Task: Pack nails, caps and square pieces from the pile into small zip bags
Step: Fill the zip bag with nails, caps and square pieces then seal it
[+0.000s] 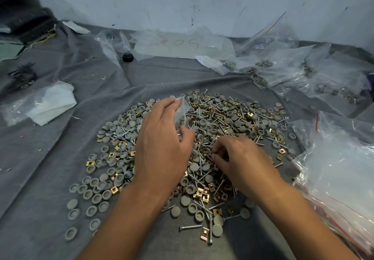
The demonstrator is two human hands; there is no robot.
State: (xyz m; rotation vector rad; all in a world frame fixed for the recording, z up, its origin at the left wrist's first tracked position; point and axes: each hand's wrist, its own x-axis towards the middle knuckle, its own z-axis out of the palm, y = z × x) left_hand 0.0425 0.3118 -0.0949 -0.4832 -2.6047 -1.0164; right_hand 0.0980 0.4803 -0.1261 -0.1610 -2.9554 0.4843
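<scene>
A wide pile (232, 122) of grey round caps, silver nails and brass-coloured square pieces lies on grey cloth. My left hand (162, 144) hovers over the pile's left half and grips a small clear zip bag (182, 114) between thumb and fingers; some pieces show inside it. My right hand (236, 156) rests on the middle of the pile, its fingertips curled and pinching at small pieces there. What exactly it pinches is too small to tell.
A stack of empty zip bags with red strips (340, 170) lies at the right. Filled bags (293, 73) spread across the back right. A white cloth in plastic (50, 104) lies at the left, a small black object (127, 57) at the back. A pale wall stands behind.
</scene>
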